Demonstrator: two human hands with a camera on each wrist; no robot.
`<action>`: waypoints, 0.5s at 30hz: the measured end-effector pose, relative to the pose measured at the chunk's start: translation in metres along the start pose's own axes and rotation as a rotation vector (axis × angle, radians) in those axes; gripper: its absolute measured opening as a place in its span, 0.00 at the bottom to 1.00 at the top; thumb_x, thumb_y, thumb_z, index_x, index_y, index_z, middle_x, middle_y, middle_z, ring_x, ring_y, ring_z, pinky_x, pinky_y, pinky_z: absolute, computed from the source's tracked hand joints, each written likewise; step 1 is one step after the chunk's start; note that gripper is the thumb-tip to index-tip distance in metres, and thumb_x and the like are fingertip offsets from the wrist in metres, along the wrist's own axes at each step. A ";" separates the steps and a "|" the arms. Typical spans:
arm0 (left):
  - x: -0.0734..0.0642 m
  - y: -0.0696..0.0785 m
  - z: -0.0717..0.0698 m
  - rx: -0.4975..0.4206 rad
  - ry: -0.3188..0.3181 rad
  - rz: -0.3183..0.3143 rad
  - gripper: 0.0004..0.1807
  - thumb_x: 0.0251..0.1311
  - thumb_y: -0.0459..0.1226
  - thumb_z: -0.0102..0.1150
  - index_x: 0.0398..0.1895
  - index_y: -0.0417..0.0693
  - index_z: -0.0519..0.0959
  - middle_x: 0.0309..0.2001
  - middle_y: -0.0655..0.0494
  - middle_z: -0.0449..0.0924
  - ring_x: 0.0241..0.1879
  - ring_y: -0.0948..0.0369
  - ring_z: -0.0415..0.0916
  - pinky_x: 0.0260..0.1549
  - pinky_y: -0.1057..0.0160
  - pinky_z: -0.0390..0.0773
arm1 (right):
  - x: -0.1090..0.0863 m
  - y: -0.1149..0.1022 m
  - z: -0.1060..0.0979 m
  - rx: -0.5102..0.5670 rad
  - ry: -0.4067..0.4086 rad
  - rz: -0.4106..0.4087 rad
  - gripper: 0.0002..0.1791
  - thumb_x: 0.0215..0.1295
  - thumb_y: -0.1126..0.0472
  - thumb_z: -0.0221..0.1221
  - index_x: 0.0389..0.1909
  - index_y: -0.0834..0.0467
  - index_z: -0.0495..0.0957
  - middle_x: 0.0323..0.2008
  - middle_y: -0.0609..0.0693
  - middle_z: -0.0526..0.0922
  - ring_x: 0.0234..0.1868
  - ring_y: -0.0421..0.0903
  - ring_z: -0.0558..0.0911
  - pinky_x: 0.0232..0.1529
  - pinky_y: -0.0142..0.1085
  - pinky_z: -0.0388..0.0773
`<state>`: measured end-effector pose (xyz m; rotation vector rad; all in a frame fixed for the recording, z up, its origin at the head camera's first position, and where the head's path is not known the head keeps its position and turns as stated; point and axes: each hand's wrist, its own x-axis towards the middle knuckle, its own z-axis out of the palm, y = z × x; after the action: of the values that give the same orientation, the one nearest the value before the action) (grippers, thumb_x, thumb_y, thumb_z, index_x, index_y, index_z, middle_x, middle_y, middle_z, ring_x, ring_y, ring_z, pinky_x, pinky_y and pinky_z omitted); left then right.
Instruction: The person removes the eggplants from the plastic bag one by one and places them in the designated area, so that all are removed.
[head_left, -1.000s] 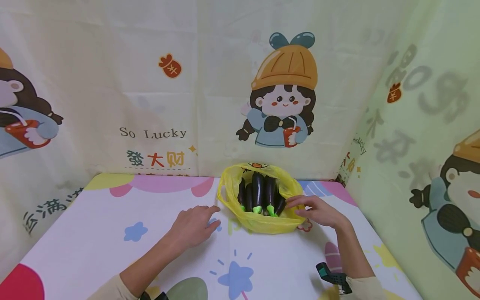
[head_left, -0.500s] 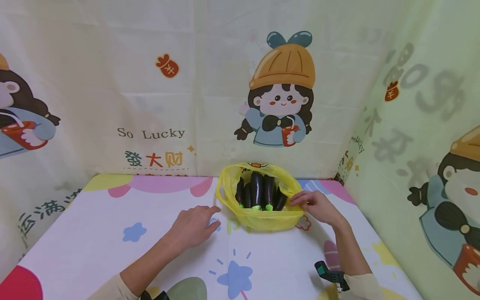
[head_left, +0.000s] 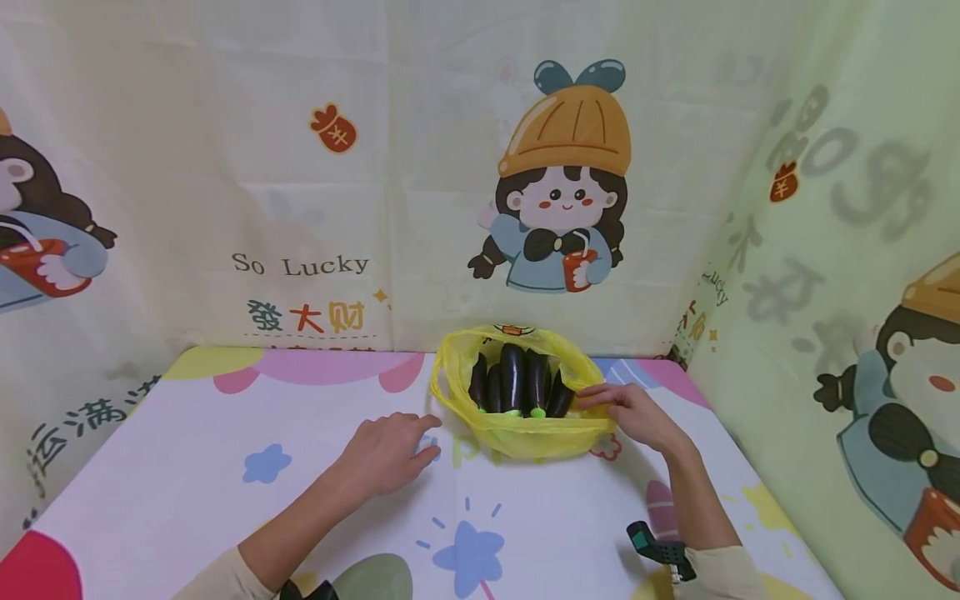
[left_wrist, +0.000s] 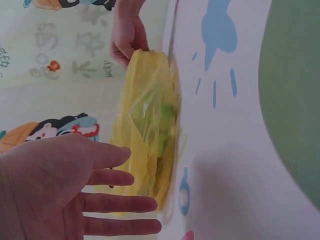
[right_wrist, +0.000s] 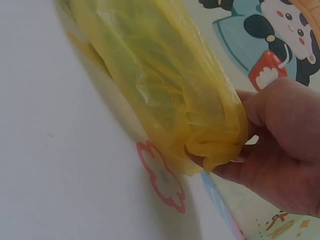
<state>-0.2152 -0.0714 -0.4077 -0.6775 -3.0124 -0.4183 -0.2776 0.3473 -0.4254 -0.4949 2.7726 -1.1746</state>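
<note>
Yellow bag (head_left: 540,437), one: on the desk (head_left: 187,450), mouth open; eggplants (head_left: 513,379) inside. Right grip (head_left: 636,414): pinching bag's side edge. Left grip (head_left: 386,454): spread, empty, apart. Risk: one-sided pull may tear thin plastic or spill contents.

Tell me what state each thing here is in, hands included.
Yellow plastic bag: mouth open, filled with eggplants.
Eggplants: uncut where visible, bunched together, green stem ends nearest the person.
Left hand: fingers extended, holding nothing.
Right hand: gripping the bag's right rim.
Printed table cover: spread flat.
Printed wall cloth: hanging, lightly creased.
</note>
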 end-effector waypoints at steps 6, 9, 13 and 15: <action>0.000 0.001 -0.001 0.004 -0.004 0.006 0.21 0.66 0.47 0.68 0.60 0.55 0.83 0.49 0.53 0.87 0.45 0.53 0.84 0.38 0.48 0.84 | -0.001 0.000 -0.002 0.006 0.088 0.006 0.23 0.74 0.73 0.44 0.52 0.61 0.88 0.62 0.57 0.84 0.72 0.64 0.72 0.65 0.45 0.78; 0.000 0.001 -0.001 0.007 -0.001 0.011 0.21 0.66 0.47 0.68 0.60 0.55 0.83 0.50 0.52 0.87 0.46 0.52 0.84 0.39 0.47 0.84 | -0.003 -0.001 -0.003 0.026 0.137 0.007 0.21 0.74 0.72 0.46 0.50 0.61 0.89 0.63 0.58 0.83 0.72 0.64 0.71 0.58 0.28 0.77; 0.001 0.001 -0.001 0.016 0.001 0.018 0.21 0.66 0.47 0.67 0.61 0.55 0.82 0.51 0.52 0.87 0.47 0.52 0.84 0.38 0.48 0.84 | -0.002 0.000 -0.002 0.068 0.168 0.013 0.19 0.75 0.70 0.49 0.51 0.60 0.89 0.65 0.58 0.81 0.73 0.63 0.70 0.51 0.20 0.76; 0.002 0.001 -0.002 0.022 0.003 0.020 0.21 0.66 0.48 0.67 0.61 0.55 0.82 0.51 0.52 0.87 0.47 0.52 0.84 0.38 0.48 0.84 | -0.001 0.001 -0.001 0.082 0.182 0.004 0.18 0.74 0.70 0.51 0.52 0.60 0.89 0.66 0.57 0.81 0.74 0.62 0.70 0.50 0.21 0.77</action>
<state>-0.2161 -0.0701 -0.4051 -0.7043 -2.9995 -0.3839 -0.2768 0.3495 -0.4257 -0.3926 2.8577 -1.3913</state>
